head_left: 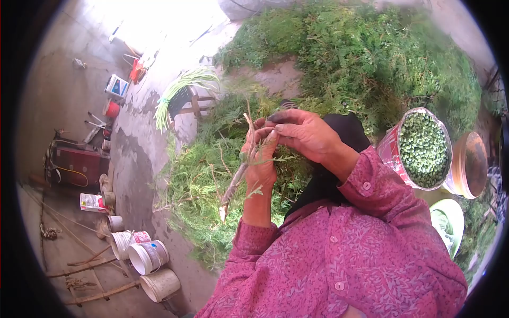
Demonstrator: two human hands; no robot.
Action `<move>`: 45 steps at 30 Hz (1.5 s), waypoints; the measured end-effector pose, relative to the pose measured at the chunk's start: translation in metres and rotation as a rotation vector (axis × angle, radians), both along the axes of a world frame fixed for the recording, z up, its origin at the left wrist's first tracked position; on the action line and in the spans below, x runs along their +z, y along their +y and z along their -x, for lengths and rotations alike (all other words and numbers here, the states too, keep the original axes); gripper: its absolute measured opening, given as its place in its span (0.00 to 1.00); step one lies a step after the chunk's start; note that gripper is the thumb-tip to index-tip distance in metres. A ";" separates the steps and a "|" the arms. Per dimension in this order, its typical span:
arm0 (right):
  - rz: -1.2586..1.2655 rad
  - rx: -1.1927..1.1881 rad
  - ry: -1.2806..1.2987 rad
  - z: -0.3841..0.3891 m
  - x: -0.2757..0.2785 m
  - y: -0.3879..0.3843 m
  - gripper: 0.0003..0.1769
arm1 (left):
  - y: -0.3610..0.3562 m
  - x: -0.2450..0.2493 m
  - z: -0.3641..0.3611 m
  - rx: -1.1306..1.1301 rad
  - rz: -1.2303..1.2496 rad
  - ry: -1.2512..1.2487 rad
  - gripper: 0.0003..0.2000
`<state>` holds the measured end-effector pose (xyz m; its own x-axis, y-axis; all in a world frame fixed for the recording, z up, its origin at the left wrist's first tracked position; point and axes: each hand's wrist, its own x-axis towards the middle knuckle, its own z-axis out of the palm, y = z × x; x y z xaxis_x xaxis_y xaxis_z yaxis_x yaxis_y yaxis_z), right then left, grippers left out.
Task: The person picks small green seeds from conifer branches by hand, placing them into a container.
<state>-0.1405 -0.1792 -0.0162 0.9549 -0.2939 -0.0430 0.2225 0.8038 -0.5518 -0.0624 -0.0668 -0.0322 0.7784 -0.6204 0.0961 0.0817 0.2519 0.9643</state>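
My left hand (260,161) is wrapped round a cut branch (234,185) with a pale broken end pointing down and a few green sprigs on it. Close against it, my right hand (307,132) has its thumb and fingers pressed together near the upper part of the branch. What lies between those fingertips is too small to make out. Beneath both hands spreads a heap of green leafy cuttings (196,196).
A red-and-white bucket (389,147) of small green pieces stands at right, beside a tan bucket (469,165) and a green basin (455,225). A larger green heap (382,58) lies behind. A stool (196,103) holds long green stalks (172,95). White buckets (149,257) stand lower left.
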 end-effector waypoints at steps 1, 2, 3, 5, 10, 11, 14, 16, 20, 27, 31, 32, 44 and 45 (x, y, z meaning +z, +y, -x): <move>0.006 -0.031 0.051 0.002 0.002 0.000 0.12 | 0.001 0.000 -0.001 0.008 -0.027 -0.038 0.10; 0.005 -0.033 0.051 0.004 0.000 -0.001 0.12 | 0.002 0.007 -0.002 0.006 -0.027 -0.039 0.10; 0.052 -0.043 0.155 0.009 -0.004 -0.003 0.11 | 0.005 0.019 -0.002 0.064 -0.090 0.074 0.12; 0.099 -0.057 0.261 0.018 -0.005 -0.009 0.10 | 0.008 0.028 -0.010 0.118 -0.154 0.189 0.14; 0.031 -0.292 -0.006 0.068 0.043 -0.052 0.08 | 0.029 0.035 -0.051 0.275 -0.072 0.318 0.15; 0.102 -0.426 0.032 0.090 0.054 -0.065 0.09 | 0.038 0.028 -0.068 0.334 -0.024 0.415 0.15; 0.281 -0.692 0.032 0.156 0.005 -0.135 0.12 | 0.057 0.022 -0.090 0.416 0.170 0.514 0.19; 0.371 -1.015 0.266 0.201 -0.022 -0.160 0.10 | 0.070 0.031 -0.090 0.411 0.283 0.593 0.22; 1.277 -1.063 1.128 0.256 -0.087 -0.191 0.15 | 0.081 0.030 -0.103 0.447 0.383 0.672 0.20; 1.043 -0.656 0.514 0.143 0.018 -0.095 0.14 | 0.054 0.047 -0.083 0.555 0.348 0.585 0.15; 1.189 -0.262 0.263 0.081 0.034 -0.027 0.17 | 0.063 0.037 -0.088 0.423 0.502 0.725 0.13; 1.192 -0.261 0.262 0.070 0.032 -0.020 0.17 | 0.065 0.034 -0.090 0.384 0.556 0.773 0.13; 1.544 -0.530 0.247 0.021 0.028 0.008 0.20 | 0.070 0.024 -0.085 0.428 0.448 0.700 0.16; 1.612 -0.521 0.227 0.019 0.023 0.009 0.20 | 0.071 0.022 -0.086 0.428 0.446 0.703 0.16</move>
<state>-0.1593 -0.1700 0.0064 0.7680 -0.4279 0.4766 0.0699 -0.6836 -0.7265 0.0235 0.0041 -0.0105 0.9019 -0.2869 -0.3229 0.4242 0.7299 0.5361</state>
